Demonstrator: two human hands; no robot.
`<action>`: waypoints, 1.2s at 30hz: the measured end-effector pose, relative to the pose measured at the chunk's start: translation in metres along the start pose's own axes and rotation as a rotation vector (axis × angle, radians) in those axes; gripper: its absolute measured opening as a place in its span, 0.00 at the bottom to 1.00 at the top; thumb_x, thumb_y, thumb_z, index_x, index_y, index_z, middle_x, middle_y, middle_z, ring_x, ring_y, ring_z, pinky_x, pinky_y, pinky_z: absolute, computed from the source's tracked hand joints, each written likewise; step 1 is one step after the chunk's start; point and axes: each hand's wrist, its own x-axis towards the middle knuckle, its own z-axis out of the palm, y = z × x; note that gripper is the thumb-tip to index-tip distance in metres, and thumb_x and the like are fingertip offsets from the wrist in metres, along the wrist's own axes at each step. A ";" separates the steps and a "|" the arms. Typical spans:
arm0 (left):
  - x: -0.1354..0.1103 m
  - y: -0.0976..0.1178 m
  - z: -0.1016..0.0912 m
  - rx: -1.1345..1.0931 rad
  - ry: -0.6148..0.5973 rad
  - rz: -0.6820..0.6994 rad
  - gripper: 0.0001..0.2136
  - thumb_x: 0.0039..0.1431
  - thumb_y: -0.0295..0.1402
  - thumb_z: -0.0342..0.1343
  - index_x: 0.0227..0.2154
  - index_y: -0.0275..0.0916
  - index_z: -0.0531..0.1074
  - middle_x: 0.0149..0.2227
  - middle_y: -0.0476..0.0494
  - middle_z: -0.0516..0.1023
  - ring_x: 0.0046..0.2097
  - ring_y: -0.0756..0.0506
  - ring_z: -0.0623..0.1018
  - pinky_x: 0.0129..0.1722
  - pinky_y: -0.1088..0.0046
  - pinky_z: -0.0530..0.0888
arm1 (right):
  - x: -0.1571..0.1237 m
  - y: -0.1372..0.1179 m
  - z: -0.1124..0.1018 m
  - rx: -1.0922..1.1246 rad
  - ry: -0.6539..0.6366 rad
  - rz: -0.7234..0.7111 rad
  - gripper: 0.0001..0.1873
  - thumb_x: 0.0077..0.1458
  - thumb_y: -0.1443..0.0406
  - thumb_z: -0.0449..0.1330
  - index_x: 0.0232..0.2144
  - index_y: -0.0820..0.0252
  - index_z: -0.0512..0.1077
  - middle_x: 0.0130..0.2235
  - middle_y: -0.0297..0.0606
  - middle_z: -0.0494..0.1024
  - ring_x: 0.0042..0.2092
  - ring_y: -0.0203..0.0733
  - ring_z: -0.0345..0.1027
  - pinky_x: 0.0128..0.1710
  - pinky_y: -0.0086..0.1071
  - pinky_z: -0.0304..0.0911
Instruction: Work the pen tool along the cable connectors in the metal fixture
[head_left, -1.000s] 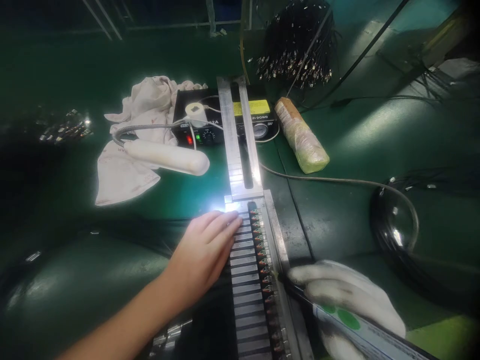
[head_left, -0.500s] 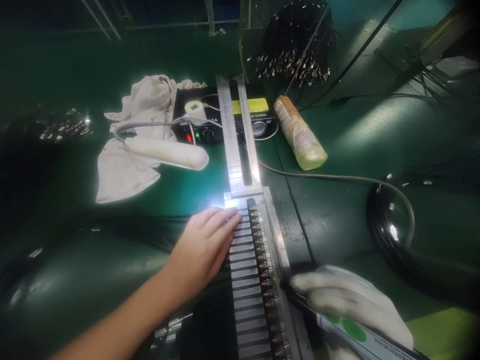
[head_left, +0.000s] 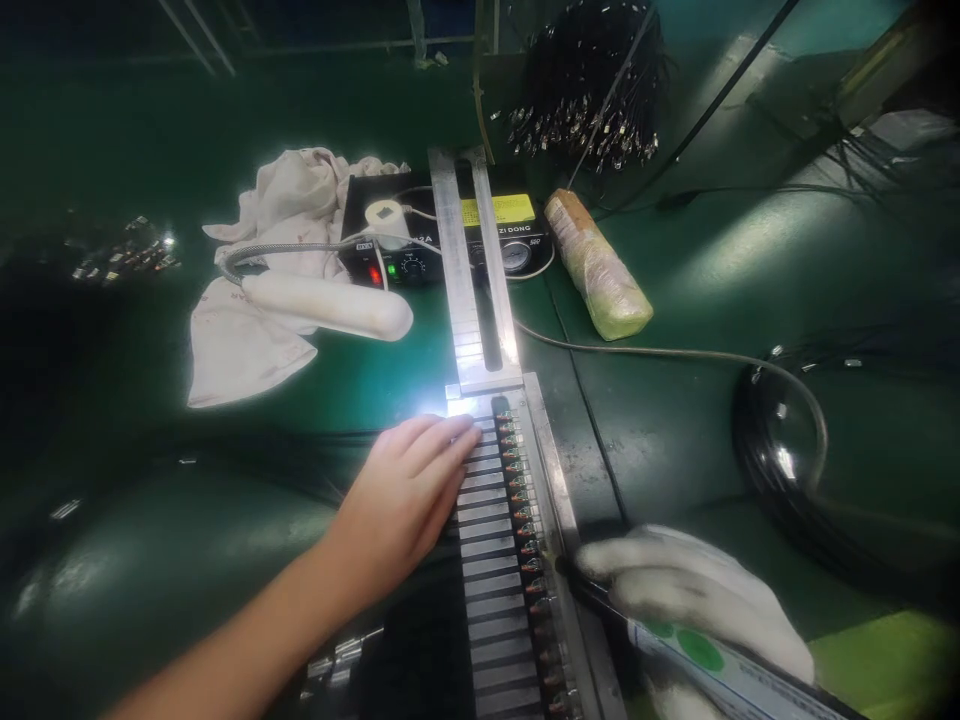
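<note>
My bare left hand lies palm down on the far end of a long slotted metal fixture, its fingers stretched out over the slots. Small connectors with exposed orange and green wire ends sit in a row along the fixture's right side. Black cables run out to the left near that hand. My right hand, in a white glove, is closed around a pen-like tool with a black nose and a pale barrel marked with green dots. The nose points at the right edge of the connector row; I cannot tell whether it touches.
Behind the fixture stands a black control box with a gauge and lit switches. A white lamp rests by a cloth. Right of the box lies a wrapped block. Cable bundles lie at the back and right.
</note>
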 end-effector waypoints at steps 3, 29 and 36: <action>0.000 0.000 0.000 0.003 0.000 0.003 0.17 0.68 0.23 0.48 0.58 0.34 0.64 0.56 0.37 0.73 0.56 0.39 0.69 0.54 0.57 0.68 | 0.000 -0.002 -0.001 -0.004 0.002 0.025 0.10 0.68 0.61 0.55 0.38 0.61 0.72 0.41 0.40 0.82 0.40 0.39 0.79 0.45 0.29 0.70; 0.000 0.000 -0.001 0.003 0.002 0.007 0.17 0.68 0.23 0.49 0.58 0.33 0.64 0.56 0.36 0.73 0.55 0.39 0.70 0.52 0.56 0.70 | 0.002 0.004 -0.004 -0.014 -0.028 -0.010 0.08 0.66 0.62 0.56 0.39 0.60 0.72 0.40 0.44 0.82 0.39 0.43 0.80 0.40 0.32 0.75; 0.000 0.000 -0.001 -0.009 0.000 0.000 0.17 0.68 0.24 0.48 0.58 0.34 0.64 0.56 0.37 0.73 0.55 0.39 0.70 0.52 0.56 0.70 | -0.001 -0.008 -0.005 -0.037 0.003 0.032 0.13 0.69 0.57 0.54 0.38 0.59 0.72 0.39 0.43 0.82 0.38 0.44 0.80 0.41 0.33 0.75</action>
